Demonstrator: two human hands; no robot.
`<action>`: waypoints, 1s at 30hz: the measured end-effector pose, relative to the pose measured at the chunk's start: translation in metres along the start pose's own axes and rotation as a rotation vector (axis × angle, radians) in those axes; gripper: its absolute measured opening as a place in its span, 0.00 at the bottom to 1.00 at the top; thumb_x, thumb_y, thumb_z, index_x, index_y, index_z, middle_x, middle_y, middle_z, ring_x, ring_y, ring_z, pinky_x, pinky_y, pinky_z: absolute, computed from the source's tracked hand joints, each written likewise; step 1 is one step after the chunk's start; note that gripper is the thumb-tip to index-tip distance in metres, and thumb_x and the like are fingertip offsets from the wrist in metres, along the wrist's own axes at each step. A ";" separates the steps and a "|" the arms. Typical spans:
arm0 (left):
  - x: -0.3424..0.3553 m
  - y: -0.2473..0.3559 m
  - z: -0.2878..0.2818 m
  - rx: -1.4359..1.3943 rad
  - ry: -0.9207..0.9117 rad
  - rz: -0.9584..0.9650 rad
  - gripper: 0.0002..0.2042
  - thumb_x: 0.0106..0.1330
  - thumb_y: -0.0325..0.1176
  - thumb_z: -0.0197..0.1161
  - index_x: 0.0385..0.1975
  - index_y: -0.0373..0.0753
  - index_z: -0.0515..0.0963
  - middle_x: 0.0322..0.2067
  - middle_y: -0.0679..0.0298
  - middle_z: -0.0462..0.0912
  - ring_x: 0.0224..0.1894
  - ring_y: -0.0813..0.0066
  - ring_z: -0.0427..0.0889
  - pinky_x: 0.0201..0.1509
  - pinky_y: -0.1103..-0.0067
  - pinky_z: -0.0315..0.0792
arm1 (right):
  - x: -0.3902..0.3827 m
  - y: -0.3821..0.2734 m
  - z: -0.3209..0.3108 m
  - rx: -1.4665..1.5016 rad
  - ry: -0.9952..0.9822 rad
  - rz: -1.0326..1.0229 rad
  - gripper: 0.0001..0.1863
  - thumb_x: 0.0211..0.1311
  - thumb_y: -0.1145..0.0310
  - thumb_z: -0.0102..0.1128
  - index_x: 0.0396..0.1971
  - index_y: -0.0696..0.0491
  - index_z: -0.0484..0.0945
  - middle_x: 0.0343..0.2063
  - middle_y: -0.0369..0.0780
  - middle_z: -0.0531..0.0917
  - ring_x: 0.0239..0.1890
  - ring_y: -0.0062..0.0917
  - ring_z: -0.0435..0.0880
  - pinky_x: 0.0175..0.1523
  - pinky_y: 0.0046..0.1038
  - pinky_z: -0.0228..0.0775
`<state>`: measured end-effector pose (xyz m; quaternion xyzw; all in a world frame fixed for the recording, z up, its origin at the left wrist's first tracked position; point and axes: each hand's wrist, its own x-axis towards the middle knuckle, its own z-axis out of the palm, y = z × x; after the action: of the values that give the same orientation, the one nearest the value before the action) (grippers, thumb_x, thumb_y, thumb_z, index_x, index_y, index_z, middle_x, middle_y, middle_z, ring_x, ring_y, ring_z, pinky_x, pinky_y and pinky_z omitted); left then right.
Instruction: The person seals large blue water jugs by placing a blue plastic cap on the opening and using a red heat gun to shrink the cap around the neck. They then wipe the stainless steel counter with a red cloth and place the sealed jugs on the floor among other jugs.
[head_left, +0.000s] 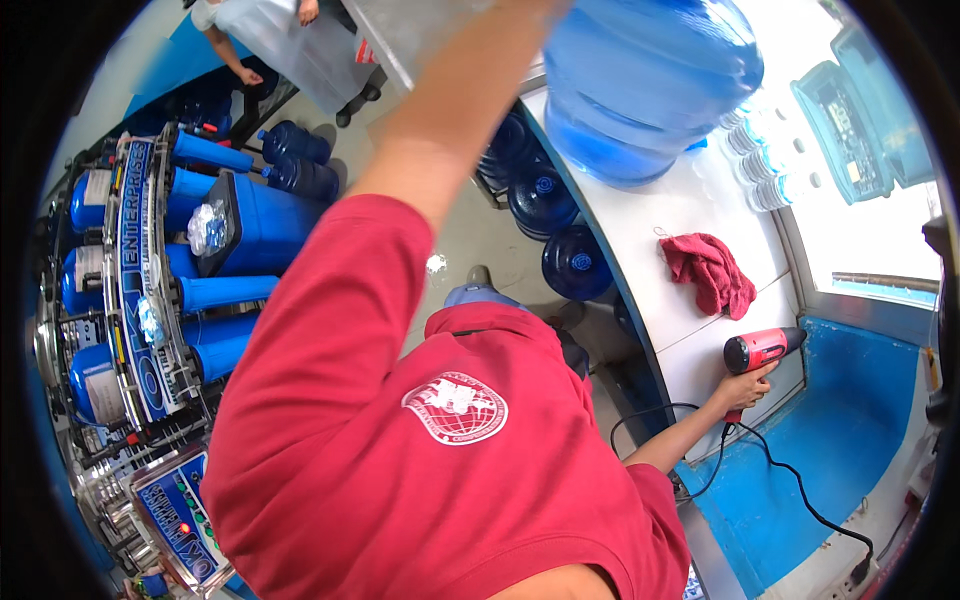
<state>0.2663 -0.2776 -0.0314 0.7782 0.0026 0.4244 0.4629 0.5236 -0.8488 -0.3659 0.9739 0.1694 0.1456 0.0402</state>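
White-tiled bench (695,360) runs along the right side of this room, beside a bright window. Nearest to the worker, at the bench's corner, the right hand (750,388) has its fingers wrapped around the handle of a red-and-black, pistol-shaped plastic heat gun (765,350), whose narrow black end points to the right. I suppose this tool is stiff and rather light, easy for one hand; the handle is the proper place to hold, because the narrow end may become hot. Its thin black cable (800,485) hangs over a blue, smooth-sided trough (860,400) and may pull a little at the grip.

Farther along, a crumpled dark-red cloth (705,272) lies on the bench, soft and surely harmless to handle. Beyond it stands a big, clear-blue, rounded plastic water jug (645,90). Its wall looks smooth, so probably slippery; if it is full, it must be very heavy, and I would support it under the base and at the neck, which is out of view. The left forearm (440,130) reaches up beside this jug, but its hand is outside the view, so I cannot tell whether it is spread or gripping.

Behind the jug, small clear bottles (765,175) stand near the window. Farthest away, past the floor, I notice another person in pale clothing (290,45).
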 end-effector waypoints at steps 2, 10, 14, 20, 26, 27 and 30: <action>0.014 -0.019 0.009 0.058 0.088 0.035 0.14 0.55 0.34 0.72 0.39 0.36 0.82 0.33 0.65 0.85 0.36 0.78 0.82 0.42 0.80 0.77 | 0.004 0.008 0.005 -0.010 -0.069 -0.030 0.49 0.54 0.61 0.66 0.72 0.40 0.45 0.52 0.49 0.69 0.52 0.47 0.76 0.53 0.51 0.71; 0.013 -0.021 0.032 0.144 0.271 -0.324 0.33 0.32 0.60 0.80 0.36 0.42 0.87 0.35 0.60 0.87 0.41 0.69 0.85 0.51 0.77 0.78 | 0.059 0.050 0.024 -0.046 -0.563 0.014 0.53 0.53 0.63 0.61 0.72 0.51 0.34 0.66 0.60 0.52 0.67 0.59 0.56 0.69 0.52 0.55; 0.009 0.000 0.031 0.193 0.139 -0.545 0.33 0.32 0.61 0.79 0.32 0.39 0.87 0.31 0.61 0.87 0.35 0.68 0.85 0.46 0.76 0.79 | 0.054 0.014 -0.026 -0.119 -0.253 -0.006 0.40 0.60 0.59 0.55 0.68 0.58 0.49 0.64 0.58 0.61 0.65 0.55 0.61 0.67 0.48 0.56; -0.001 0.008 0.038 0.195 0.246 -0.470 0.27 0.37 0.54 0.76 0.30 0.36 0.86 0.32 0.57 0.87 0.37 0.68 0.86 0.44 0.75 0.80 | -0.019 -0.151 -0.080 0.776 -0.212 -0.498 0.28 0.68 0.61 0.56 0.61 0.63 0.65 0.56 0.53 0.73 0.60 0.40 0.71 0.64 0.35 0.63; -0.033 0.040 0.029 -0.018 0.313 -0.308 0.20 0.36 0.41 0.77 0.27 0.34 0.81 0.27 0.58 0.86 0.29 0.68 0.85 0.37 0.74 0.79 | -0.002 -0.307 -0.042 1.629 -0.692 0.156 0.29 0.72 0.52 0.45 0.61 0.61 0.67 0.54 0.51 0.74 0.56 0.37 0.75 0.60 0.37 0.69; -0.040 0.046 0.027 -0.064 0.331 -0.250 0.20 0.36 0.39 0.76 0.27 0.34 0.80 0.26 0.59 0.85 0.28 0.69 0.84 0.35 0.73 0.78 | 0.008 -0.329 -0.036 1.761 -0.737 0.340 0.28 0.72 0.52 0.43 0.60 0.59 0.69 0.51 0.50 0.77 0.54 0.37 0.77 0.60 0.36 0.69; -0.060 0.064 0.023 -0.114 0.297 -0.197 0.20 0.36 0.36 0.75 0.28 0.33 0.77 0.24 0.56 0.84 0.27 0.71 0.83 0.35 0.73 0.77 | 0.037 -0.374 -0.024 1.962 -0.801 0.520 0.28 0.72 0.52 0.43 0.60 0.59 0.69 0.51 0.50 0.77 0.54 0.37 0.77 0.60 0.36 0.69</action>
<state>0.2187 -0.3547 -0.0295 0.6756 0.1232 0.4865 0.5400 0.4305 -0.4846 -0.3805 0.5648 -0.0246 -0.3765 -0.7339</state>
